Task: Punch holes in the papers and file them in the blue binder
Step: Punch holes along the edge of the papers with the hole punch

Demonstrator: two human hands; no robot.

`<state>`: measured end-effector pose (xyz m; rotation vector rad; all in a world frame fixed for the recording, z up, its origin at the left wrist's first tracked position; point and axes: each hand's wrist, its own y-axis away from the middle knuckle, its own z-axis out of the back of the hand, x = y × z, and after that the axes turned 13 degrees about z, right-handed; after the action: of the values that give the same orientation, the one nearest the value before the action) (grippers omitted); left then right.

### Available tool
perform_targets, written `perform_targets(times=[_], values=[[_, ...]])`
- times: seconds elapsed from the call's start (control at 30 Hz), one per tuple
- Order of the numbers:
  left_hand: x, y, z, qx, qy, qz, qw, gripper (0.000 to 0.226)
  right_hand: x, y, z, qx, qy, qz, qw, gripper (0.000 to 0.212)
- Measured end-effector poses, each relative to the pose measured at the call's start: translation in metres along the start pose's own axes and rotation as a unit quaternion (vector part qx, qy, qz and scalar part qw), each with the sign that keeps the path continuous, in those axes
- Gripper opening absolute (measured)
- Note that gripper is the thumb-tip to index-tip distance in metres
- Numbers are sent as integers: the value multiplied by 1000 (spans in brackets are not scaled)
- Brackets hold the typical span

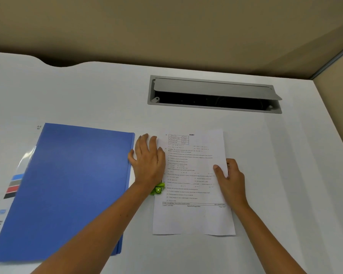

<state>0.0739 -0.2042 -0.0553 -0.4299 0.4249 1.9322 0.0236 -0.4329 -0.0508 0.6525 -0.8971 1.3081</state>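
Left hand (pixel 149 161) pressing flat on green punch (pixel 157 189) at left edge of papers (pixel 194 218), right hand (pixel 229 178) pinching right edge, blue binder (pixel 71 186) closed just left on surface (pixel 87 95); risk: sheets skewing, holes misaligned.

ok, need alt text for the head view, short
A person's left hand presses flat on a green hole punch at the left edge of a printed paper, while the right hand holds the paper's right edge. A closed blue binder lies to the left on the white desk.

Binder (pixel 67 186) left of paper (pixel 194 218)
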Motion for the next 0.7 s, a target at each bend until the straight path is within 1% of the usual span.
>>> perform_targets(times=[0.43,0.57,0.7], values=[[-3,0,2,18,-15,-2,1000,52,3,-2,3,5,-17,-8,1000,20],[-3,1,5,32,-43,-8,999,53,4,-3,6,20,-26,-14,999,20],[-6,1,9,46,-78,-19,996,52,6,-4,10,35,-54,-42,997,23]])
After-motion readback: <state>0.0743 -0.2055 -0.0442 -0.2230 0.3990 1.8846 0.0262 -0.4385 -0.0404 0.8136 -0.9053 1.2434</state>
